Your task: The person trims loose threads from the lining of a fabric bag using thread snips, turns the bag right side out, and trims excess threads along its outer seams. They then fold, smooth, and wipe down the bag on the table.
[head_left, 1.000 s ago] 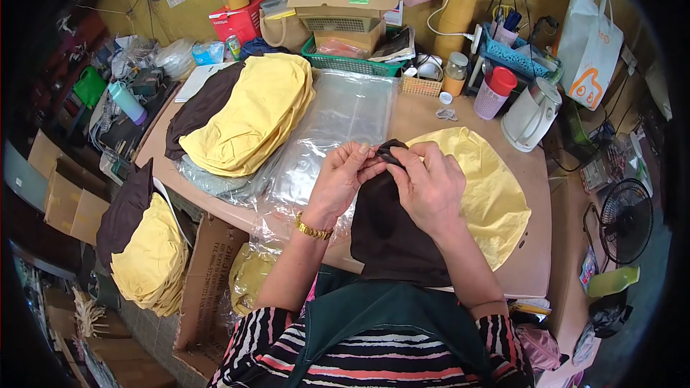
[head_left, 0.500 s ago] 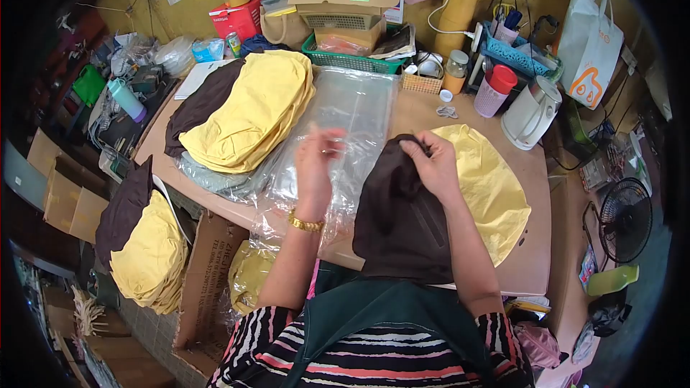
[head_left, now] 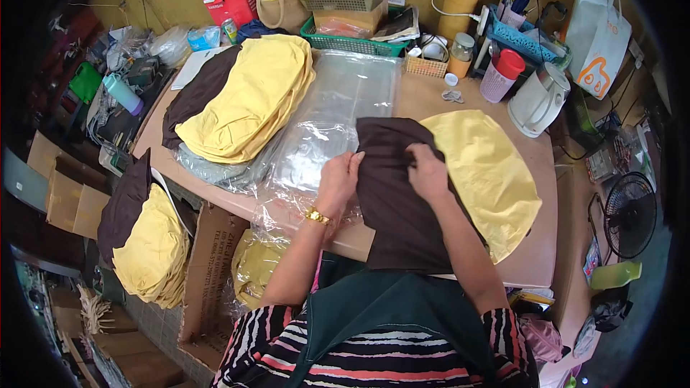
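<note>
A dark brown cloth (head_left: 392,208) lies spread before me, its lower end hanging over the table's front edge. At its left edge, my left hand (head_left: 340,179) pinches the fabric between thumb and fingers. My right hand (head_left: 429,174) is on the upper right part of the same cloth, fingers curled in and closed on the fabric, with the fingertips partly hidden. A yellow cloth (head_left: 492,176) lies flat to the right, its left side under the brown one.
A stack of yellow cloths (head_left: 248,100) with brown ones lies left, beside clear plastic bags (head_left: 352,86). Another yellow and brown pile (head_left: 151,251) is left of an open carton (head_left: 208,273). A kettle (head_left: 539,104) and a green basket (head_left: 352,44) stand toward the back.
My left hand has come from the air above the plastic bags to the brown cloth's left edge. The cloth, bunched at its top before, is now spread flatter; my right hand has moved slightly lower.
</note>
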